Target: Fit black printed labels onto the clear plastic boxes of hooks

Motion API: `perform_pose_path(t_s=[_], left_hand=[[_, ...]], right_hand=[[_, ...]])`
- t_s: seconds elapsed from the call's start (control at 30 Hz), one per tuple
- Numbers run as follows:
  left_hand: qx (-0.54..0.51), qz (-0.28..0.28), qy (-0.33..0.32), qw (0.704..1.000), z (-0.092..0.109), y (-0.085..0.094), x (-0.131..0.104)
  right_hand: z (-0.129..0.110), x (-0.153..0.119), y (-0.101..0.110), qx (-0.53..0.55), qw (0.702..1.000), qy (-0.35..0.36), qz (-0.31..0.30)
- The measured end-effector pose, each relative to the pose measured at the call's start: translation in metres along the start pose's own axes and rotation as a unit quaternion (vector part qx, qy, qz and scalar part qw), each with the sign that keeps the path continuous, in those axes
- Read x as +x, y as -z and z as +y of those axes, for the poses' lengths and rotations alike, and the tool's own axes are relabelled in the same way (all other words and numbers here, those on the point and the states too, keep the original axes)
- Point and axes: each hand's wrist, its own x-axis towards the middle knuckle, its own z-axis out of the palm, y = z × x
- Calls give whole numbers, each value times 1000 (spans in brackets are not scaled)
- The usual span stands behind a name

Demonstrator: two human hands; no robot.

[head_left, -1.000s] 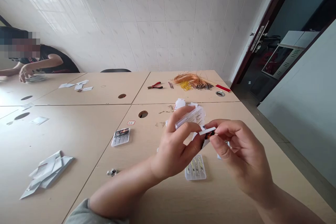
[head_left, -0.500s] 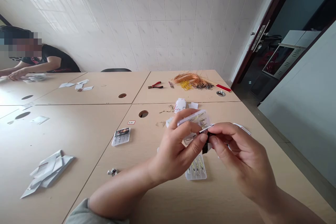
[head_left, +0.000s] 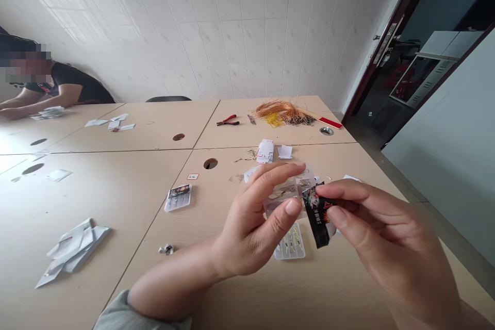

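My right hand [head_left: 381,232] pinches a small black printed label [head_left: 317,216] between thumb and fingertips. The label hangs tilted, its pale edge showing near the thumb. Left of it, my left hand [head_left: 259,216] is open, thumb and fingers apart, near the label's edge. Just behind the left fingers is a clear plastic case [head_left: 284,191] with small metal pieces inside; the hand covers part of it. Below the hands, another clear case [head_left: 290,242] with yellowish and dark slim pieces in compartments lies on the table.
A clear case with a black label [head_left: 178,199] lies left of my hands. Red-handled pliers [head_left: 228,120], copper-coloured strands [head_left: 280,111] and white cards [head_left: 265,150] lie farther back. White packets [head_left: 73,250] rest at left. A person [head_left: 58,82] sits at the far left.
My right hand has drawn the black label slightly right and down, so its printed face shows. My left thumb and fingers have spread away from it. The view has tilted slightly down.
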Motion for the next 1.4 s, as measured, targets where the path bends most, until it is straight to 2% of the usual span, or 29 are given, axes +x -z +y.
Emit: perform_pose_path(t_s=[0.3,0.63,0.83,1.4], left_hand=[[-7,-3,-36,999,-2,-5,-10],[11,2,-58,998,-3,-6,-10],[12,22,-116,993,-5,-7,-7],[17,18,-120,992,-8,-9,-8]], right_hand=[[-5,1,-5,-12,1000,-12,5],[-6,-3,-7,-86,996,26,9],[-10,-1,-9,-120,991,54,19],[-8,4,-10,-138,987,75,28]])
